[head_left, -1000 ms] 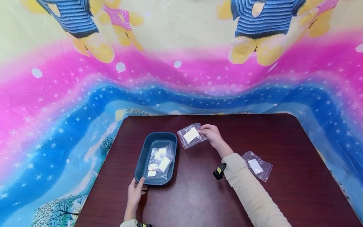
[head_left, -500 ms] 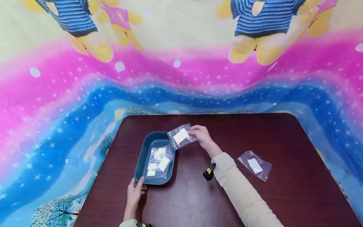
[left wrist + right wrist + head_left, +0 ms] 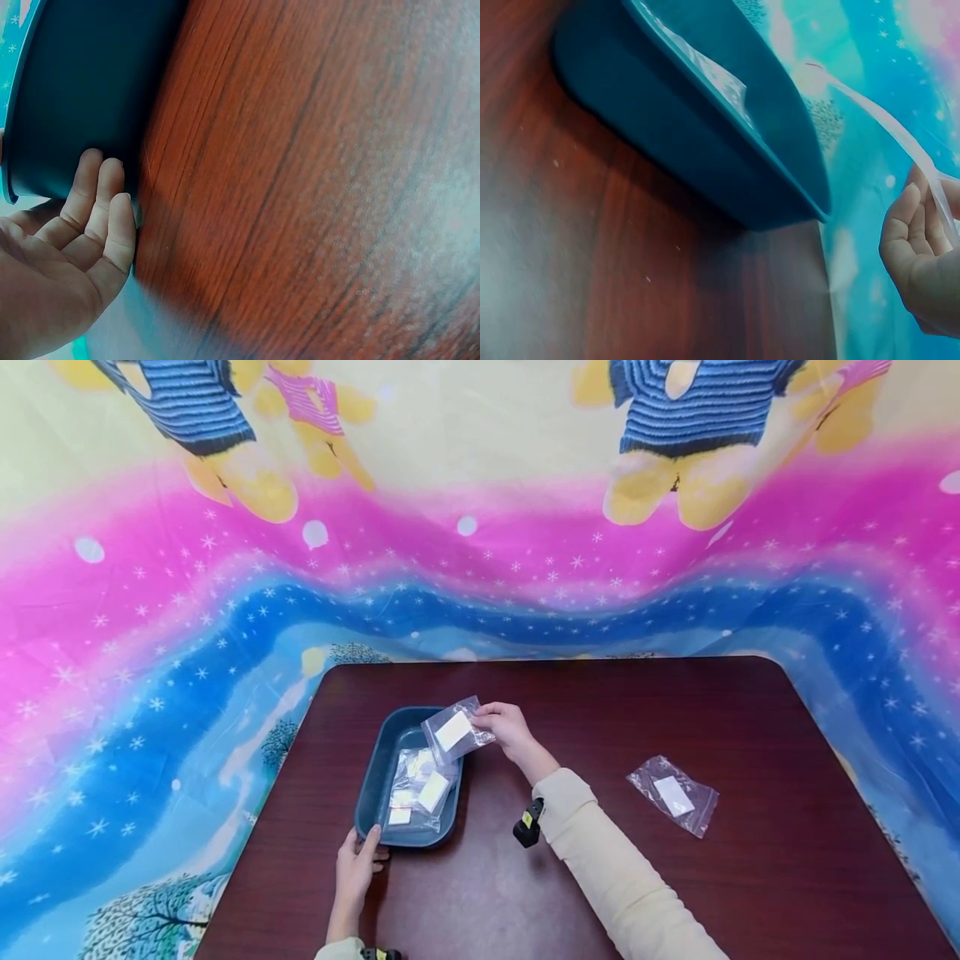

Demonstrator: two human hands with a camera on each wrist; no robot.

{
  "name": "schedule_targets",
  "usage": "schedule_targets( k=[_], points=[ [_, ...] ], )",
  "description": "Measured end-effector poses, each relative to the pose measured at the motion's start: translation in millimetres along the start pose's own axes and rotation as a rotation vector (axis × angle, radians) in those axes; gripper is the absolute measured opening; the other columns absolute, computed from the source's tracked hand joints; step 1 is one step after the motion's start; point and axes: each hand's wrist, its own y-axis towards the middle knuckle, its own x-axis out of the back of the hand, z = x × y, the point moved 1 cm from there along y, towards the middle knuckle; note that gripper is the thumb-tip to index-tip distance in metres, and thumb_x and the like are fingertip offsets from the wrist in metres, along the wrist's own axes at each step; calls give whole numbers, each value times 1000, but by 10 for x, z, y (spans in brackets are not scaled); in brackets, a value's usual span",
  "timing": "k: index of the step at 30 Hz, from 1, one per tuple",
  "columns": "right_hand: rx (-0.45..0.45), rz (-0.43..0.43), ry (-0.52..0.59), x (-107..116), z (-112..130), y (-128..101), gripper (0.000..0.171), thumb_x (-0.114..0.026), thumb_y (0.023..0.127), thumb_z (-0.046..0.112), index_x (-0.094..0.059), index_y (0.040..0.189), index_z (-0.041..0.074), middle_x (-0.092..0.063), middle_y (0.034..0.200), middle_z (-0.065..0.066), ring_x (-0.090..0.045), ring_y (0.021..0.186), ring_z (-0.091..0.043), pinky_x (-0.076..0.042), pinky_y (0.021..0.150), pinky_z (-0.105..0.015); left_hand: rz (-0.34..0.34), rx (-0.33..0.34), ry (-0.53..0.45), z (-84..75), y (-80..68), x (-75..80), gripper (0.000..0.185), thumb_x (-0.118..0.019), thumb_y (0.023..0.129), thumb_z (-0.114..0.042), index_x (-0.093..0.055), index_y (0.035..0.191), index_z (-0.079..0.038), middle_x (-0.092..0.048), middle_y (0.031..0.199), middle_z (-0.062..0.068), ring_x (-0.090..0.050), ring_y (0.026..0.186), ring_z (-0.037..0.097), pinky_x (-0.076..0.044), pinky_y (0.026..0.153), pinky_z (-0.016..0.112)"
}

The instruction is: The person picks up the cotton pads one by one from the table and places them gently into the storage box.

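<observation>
A dark blue-green plastic bin (image 3: 367,785) holds several clear zip bags with white cards (image 3: 433,792). My right hand (image 3: 507,725) pinches another clear zip bag (image 3: 452,732) with a white card by its right end, holding it over the bin's far right rim. In the right wrist view the bag shows edge-on as a thin strip (image 3: 885,120). My left hand (image 3: 356,870) holds the bin's near left corner, thumb at the rim. The left wrist view shows fingers (image 3: 111,176) against the outer wall of the bin (image 3: 82,82).
Another zip bag with a white card (image 3: 673,796) lies to the right on the dark red-brown table (image 3: 600,693). A printed cloth (image 3: 480,568) hangs behind the table and along its sides. A small black camera (image 3: 528,823) is at the right cuff.
My right hand has carried its zip bag left and slightly nearer, from beside the bin to over its far right rim. The left hand has stayed at the bin's corner.
</observation>
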Motion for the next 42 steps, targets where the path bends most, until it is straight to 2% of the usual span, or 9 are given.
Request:
schedule_targets(
  k=[6, 14, 21, 25, 29, 32, 34, 38, 42],
  points=[
    [-45, 14, -18, -130, -101, -6, 18, -62, 80, -4, -63, 97, -9, -59, 72, -4, -55, 59, -9, -46, 52, -22, 1, -12, 4, 13, 13, -11, 53, -50, 94, -33, -42, 129, 5, -62, 87, 21, -62, 69, 20, -49, 56, 31],
    [-118, 101, 9, -306, -238, -37, 25, -57, 85, -5, -59, 109, -10, -62, 70, -5, -58, 57, -9, -48, 53, -21, 5, 1, 4, 11, 9, -5, 55, -50, 93, -35, -40, 131, 5, -62, 87, 20, -62, 69, 20, -49, 57, 31],
    [-168, 143, 16, -451, -332, -76, 29, -51, 86, -8, -57, 114, -7, -65, 98, -21, -65, 74, -20, -53, 67, -33, 7, 4, 10, -2, 4, 3, 54, -50, 94, -34, -40, 131, 5, -62, 87, 20, -62, 70, 20, -49, 57, 30],
    [-149, 217, -15, -481, -750, 251, 35, -51, 87, -6, -54, 121, -2, -62, 104, -21, -64, 83, -26, -51, 73, -41, 5, 3, 19, 8, 8, 5, 53, -49, 94, -35, -42, 130, 4, -61, 86, 19, -61, 69, 19, -49, 57, 30],
    [-40, 322, -12, -401, -1296, 714, 41, -51, 89, 0, -50, 129, 5, -60, 112, -12, -61, 89, -18, -52, 71, -35, 11, 5, 18, 17, 9, -5, 52, -49, 94, -34, -42, 130, 2, -61, 86, 19, -61, 70, 19, -49, 57, 29],
    [20, 285, -133, -399, -1105, 527, 46, -43, 91, -2, -40, 136, 3, -47, 132, -12, -50, 113, -19, -46, 85, -34, 9, 7, 11, 22, 4, -14, 51, -50, 94, -33, -42, 130, 3, -62, 86, 19, -61, 70, 20, -49, 57, 29],
    [52, 249, -228, -414, -772, 213, 48, -37, 92, -5, -32, 139, -1, -36, 140, -16, -38, 125, -23, -38, 96, -35, 4, 3, 6, 21, -1, -17, 51, -50, 94, -32, -42, 129, 4, -62, 86, 20, -62, 70, 21, -49, 57, 30],
    [116, 218, -342, -431, -209, -310, 47, -35, 90, -11, -28, 136, -12, -35, 136, -27, -34, 126, -35, -33, 100, -39, 2, 0, 0, 19, -3, -10, 51, -50, 94, -32, -42, 129, 5, -62, 85, 20, -62, 70, 21, -49, 57, 30],
    [137, 202, -369, -380, -185, -307, 43, -42, 92, -5, -35, 134, -9, -42, 132, -25, -40, 123, -33, -37, 97, -38, 7, 3, -2, 15, -4, 2, 53, -49, 94, -33, -40, 130, 5, -62, 85, 19, -62, 70, 21, -49, 57, 30]
  ],
)
